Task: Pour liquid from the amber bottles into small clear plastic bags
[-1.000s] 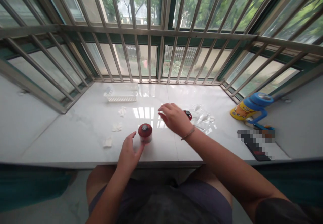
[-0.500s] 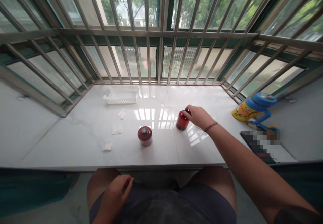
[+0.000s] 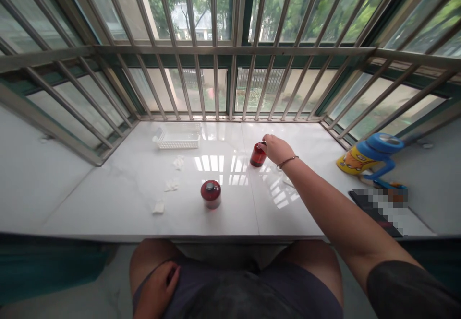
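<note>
My right hand (image 3: 275,148) grips a small red, see-through bottle (image 3: 257,156) by its dark top, on the white marbled counter. Whether the bottle's base touches the counter, I cannot tell. A second red bottle (image 3: 211,195), squat with a grey cap, stands upright nearer the counter's front edge, apart from either hand. My left hand (image 3: 158,285) rests on my left thigh below the counter, its fingers loosely curled in and nothing showing in them. Three small white pieces, like crumpled tissue, lie in a row left of the squat bottle; the nearest piece (image 3: 158,207) is flat.
Toward the back left sits a white plastic basket (image 3: 179,144). On the right a yellow bottle with a blue lid (image 3: 355,159) lies tilted, near a dark flat object (image 3: 372,213) partly blurred out. Metal window bars (image 3: 230,50) enclose the far side. A small white item is partly behind my right forearm.
My right hand has moved the bottle farther back on the counter, away from me. My left hand has drawn slightly back onto the thigh. The view has shifted a little.
</note>
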Demonstrator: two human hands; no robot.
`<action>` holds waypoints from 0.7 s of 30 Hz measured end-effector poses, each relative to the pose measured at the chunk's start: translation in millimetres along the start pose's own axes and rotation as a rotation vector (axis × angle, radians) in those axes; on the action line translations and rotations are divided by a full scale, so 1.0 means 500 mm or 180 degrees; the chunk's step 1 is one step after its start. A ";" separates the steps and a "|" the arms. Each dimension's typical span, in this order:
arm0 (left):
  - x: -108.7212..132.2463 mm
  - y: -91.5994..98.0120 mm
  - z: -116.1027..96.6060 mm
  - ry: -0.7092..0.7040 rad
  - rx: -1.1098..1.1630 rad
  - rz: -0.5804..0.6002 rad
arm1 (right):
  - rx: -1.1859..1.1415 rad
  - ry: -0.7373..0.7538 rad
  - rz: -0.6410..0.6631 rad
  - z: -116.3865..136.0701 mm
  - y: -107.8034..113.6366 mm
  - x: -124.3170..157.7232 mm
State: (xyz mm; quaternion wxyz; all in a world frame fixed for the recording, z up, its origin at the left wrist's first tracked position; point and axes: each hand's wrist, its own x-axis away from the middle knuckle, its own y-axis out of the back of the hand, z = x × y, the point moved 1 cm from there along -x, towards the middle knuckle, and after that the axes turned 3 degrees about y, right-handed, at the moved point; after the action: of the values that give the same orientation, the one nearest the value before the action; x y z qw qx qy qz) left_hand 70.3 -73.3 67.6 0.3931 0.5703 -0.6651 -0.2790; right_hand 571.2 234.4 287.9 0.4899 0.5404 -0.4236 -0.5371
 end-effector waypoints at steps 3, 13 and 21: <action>-0.002 0.002 -0.006 0.0032 0.0024 0.0017 | 0.0113 -0.0295 -0.0095 -0.042 0.007 0.003; -0.025 -0.009 0.008 0.0290 -0.0156 0.0230 | 0.0341 -0.0803 0.0561 -0.175 -0.015 0.043; -0.037 -0.011 0.015 0.0484 -0.0328 0.0477 | 0.0371 -0.0468 -0.0114 -0.118 0.117 0.114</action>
State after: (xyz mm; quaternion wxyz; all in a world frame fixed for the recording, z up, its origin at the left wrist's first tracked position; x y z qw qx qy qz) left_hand 67.8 -56.9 55.2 0.4909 0.5176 -0.6589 -0.2386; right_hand 637.8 173.1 332.4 0.4155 0.5346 -0.4793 -0.5584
